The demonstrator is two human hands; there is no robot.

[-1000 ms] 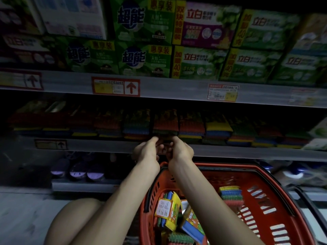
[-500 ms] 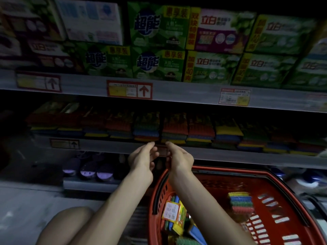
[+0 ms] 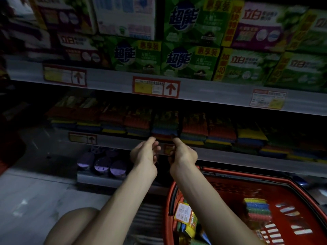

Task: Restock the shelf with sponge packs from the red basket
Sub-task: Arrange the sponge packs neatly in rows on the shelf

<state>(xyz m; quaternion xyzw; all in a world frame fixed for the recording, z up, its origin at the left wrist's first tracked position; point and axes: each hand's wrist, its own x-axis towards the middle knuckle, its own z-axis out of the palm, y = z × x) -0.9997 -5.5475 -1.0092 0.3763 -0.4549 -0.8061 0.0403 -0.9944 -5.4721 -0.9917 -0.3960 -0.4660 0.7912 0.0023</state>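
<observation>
A bare knee (image 3: pixel 74 225) is seen at the lower edge, above a pale floor (image 3: pixel 31 195). To its right a red basket (image 3: pixel 230 184) is placed low beneath the right forearm; loose sponge packs (image 3: pixel 187 218) are piled at its left wall and a striped stack of sponges (image 3: pixel 257 209) stands apart toward its right side. Both forearms are extended forward to the front edge of the middle shelf (image 3: pixel 230 156). The left hand (image 3: pixel 144 153) and right hand (image 3: pixel 183 154) are held close together, fingers curled inward, at a sponge pack (image 3: pixel 165 128) in the row on that shelf; thumbs are raised against its lower front corners. Whether the pack is pinched or merely touched cannot be told, since the fingertips are dark and blurred. More packs in red, yellow, blue and green are lined up to either side along the shelf. Purple round lids (image 3: pixel 102 165) are seen on the lowest shelf, left of the hands. Red-framed price tags (image 3: pixel 156 87) are fixed to the upper shelf edge. Green and purple detergent boxes (image 3: pixel 189 62) are stacked above it.
</observation>
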